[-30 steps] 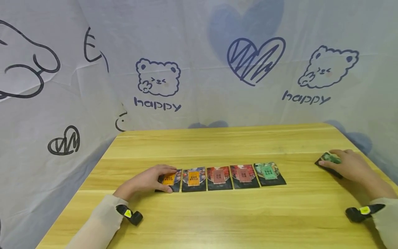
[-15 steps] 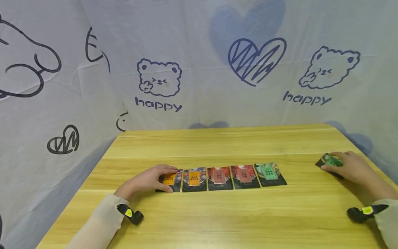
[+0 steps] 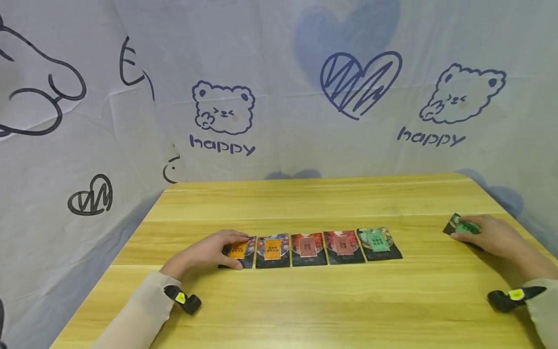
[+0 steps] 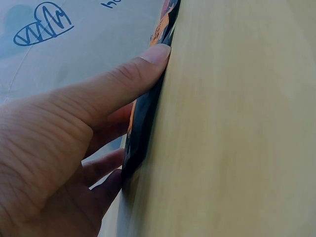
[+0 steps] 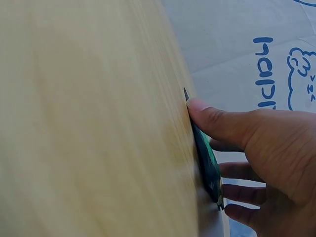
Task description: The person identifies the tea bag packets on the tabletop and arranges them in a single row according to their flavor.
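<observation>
My left hand (image 3: 213,252) holds the leftmost flat black packet (image 3: 247,252), which has an orange label, with thumb and fingers at its edges. In the left wrist view, the thumb (image 4: 140,66) lies on this packet's edge. Another orange-label packet (image 3: 272,251), two red-label packets (image 3: 308,249) and a green-label packet (image 3: 379,244) continue the row to the right. Far to the right, my right hand (image 3: 501,237) grips a second green-label packet (image 3: 453,224), turned at an angle and partly hidden by the fingers. In the right wrist view, its dark underside (image 5: 206,165) shows close to the tabletop.
The packets lie on a wood-grain table (image 3: 305,305). Behind it and on the left hangs a pale cloth (image 3: 279,121) printed with bears and hearts. A gap of bare tabletop lies between the row and the right hand.
My right hand has shifted very slightly to the right and turned its green-label packet a little, so more of the label shows. The left hand and the row stay put.
</observation>
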The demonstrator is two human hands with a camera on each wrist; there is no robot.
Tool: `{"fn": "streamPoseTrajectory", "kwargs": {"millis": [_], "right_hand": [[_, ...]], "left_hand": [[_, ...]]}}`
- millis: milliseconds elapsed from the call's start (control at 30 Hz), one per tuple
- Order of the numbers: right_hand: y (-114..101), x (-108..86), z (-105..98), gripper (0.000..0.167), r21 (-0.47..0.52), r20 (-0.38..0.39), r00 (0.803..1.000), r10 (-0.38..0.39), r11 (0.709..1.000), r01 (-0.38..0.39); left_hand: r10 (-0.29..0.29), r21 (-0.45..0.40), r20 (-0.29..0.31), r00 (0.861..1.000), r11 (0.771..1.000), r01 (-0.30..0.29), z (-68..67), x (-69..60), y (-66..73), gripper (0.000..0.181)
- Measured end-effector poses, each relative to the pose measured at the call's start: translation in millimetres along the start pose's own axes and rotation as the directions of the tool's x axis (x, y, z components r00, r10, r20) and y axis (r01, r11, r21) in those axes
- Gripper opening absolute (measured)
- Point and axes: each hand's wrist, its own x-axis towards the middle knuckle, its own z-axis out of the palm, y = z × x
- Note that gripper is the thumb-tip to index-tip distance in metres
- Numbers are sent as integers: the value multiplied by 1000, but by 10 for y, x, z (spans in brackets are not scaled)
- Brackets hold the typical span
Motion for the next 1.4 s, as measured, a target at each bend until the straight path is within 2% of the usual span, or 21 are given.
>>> {"fn": "streamPoseTrajectory", "kwargs": {"millis": [267,500,733,833,933,1400], "right_hand": [[-10,-9,-17,79,34,24,999,-26,999,25],[-47,-8,-4,70,46,-4,998,-69,997,69],[-78,-11,2,69,68,-14,995,-98,993,98],[-96,-19,1,69,88,-2,995,-100,991,100],[-136,-25,-1,70,108,13,996,-93,990,91],[-294,-4,48,74,125,26,995,-98,988,94]], "left_hand": [[-12,-13,5,1000,1000,12,-1,4,9,77],[-19,-16,8,1000,1000,19,-5,9,19,77],[-9,-7,6,1000,1000,9,-13,8,28,76],[4,-2,3,1000,1000,-4,-16,5,29,76],[-7,-7,5,1000,1000,7,-18,4,36,76],[-11,-24,10,1000,1000,11,-12,-1,35,77]]}}
